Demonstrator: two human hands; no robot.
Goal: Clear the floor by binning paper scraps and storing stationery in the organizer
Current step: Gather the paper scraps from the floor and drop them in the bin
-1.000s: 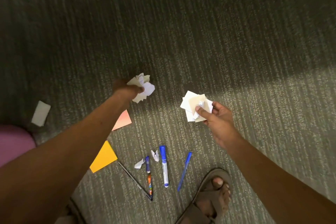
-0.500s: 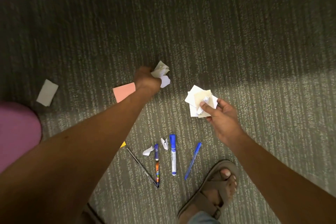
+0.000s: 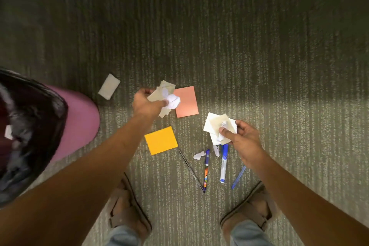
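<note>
Paper fills both our hands. Our left hand [image 3: 144,103] pinches a wad of scraps [image 3: 165,99], thumb pressed over a crumpled white ball on flat cream pieces, and it hangs above the pink note [image 3: 186,102] that lies on the carpet. Our right hand [image 3: 242,138] grips a second bundle of scraps [image 3: 216,126], thumb clamped on top, just above the pens.

Since a second ago our view has swung left, and the bin [image 3: 36,132], pink outside with a dark liner, has come fully into sight at our left side, where before only a sliver of pink showed. Our left hand has drifted toward that side while the right has barely shifted. We judge that we are turning to drop both handfuls into the bin, so the scrap part of the job looks well along.

Still on the floor are a white slip [image 3: 108,86] near the bin, the yellow note [image 3: 161,140], two small torn bits [image 3: 199,155] and the stationery: a thin black stick [image 3: 191,171], a patterned pen [image 3: 206,168], a blue marker [image 3: 223,163] and a blue pen [image 3: 238,177]. No organizer is in view.

Grey-green ribbed carpet [image 3: 259,46] covers the floor, with a paler band of light across it. Our sandalled feet [image 3: 127,211] stand at the bottom edge.
</note>
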